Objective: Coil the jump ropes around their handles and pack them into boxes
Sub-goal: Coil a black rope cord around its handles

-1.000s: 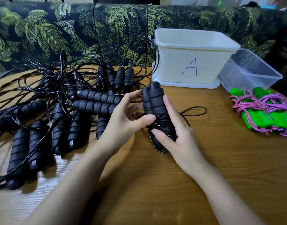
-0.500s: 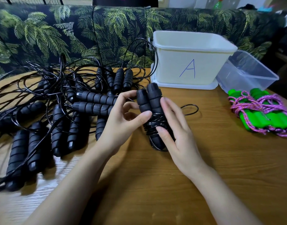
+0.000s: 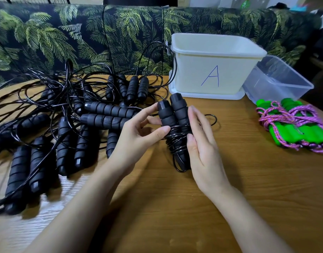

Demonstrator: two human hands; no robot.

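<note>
Pinching the black handle pair (image 3: 172,115) with the left hand (image 3: 137,137), thumb on the wound cord, forefinger up by the caps. Laying the right hand (image 3: 202,150) flat against the pair's right side, fingers straight, no longer wrapped round as a second ago. Lower end on or just over the wooden table (image 3: 175,207); cannot tell which. Shrunk since then to a small ring: the loose cord loop (image 3: 211,118). Further left, tangled, the black rope pile (image 3: 65,125); right, the green-handled ropes (image 3: 299,132) bound in pink cord. Behind, marked "A" in blue pen, the white box (image 3: 211,70); beside it, a clear box (image 3: 277,79).
</note>
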